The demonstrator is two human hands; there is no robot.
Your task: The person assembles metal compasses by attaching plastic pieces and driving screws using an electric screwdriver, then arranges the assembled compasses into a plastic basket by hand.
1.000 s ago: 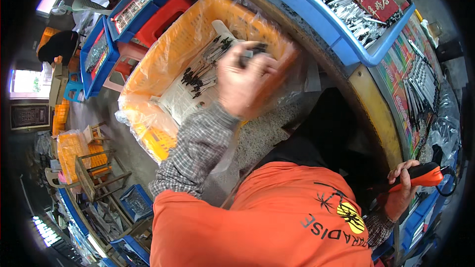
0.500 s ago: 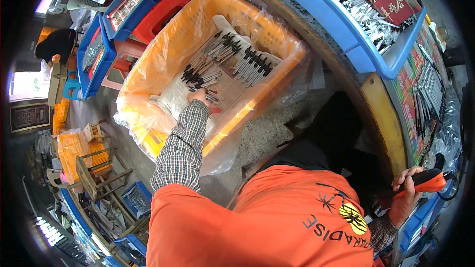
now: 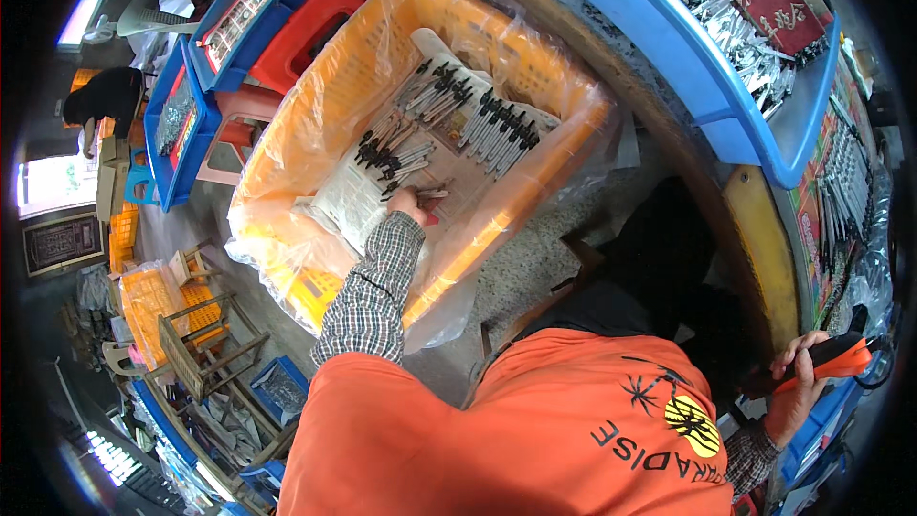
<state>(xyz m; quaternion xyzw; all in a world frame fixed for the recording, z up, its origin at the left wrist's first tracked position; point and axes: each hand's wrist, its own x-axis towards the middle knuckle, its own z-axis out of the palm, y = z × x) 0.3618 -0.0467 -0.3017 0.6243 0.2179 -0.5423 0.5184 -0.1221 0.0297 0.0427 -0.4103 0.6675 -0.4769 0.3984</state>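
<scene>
My left hand reaches down into a yellow plastic crate lined with clear plastic film. Its fingers are closed on a few slim pens, partly hidden by the hand. Just beyond it, rows of black-and-silver pens lie on paper and cardboard in the crate; another row lies to the right. A small red patch shows beside my fingers. Off to the right, my right hand is wrapped round an orange-and-black tool, whose kind I cannot make out.
A curved workbench edge runs along the right. On it stands a blue bin heaped with pen parts and a red booklet; more pens lie nearby. Red stools, blue trays and a wooden frame are at the left.
My left hand has shifted slightly nearer and to the right along the pens in the crate. My right hand keeps its grip on the tool. The whole view has shifted a little.
</scene>
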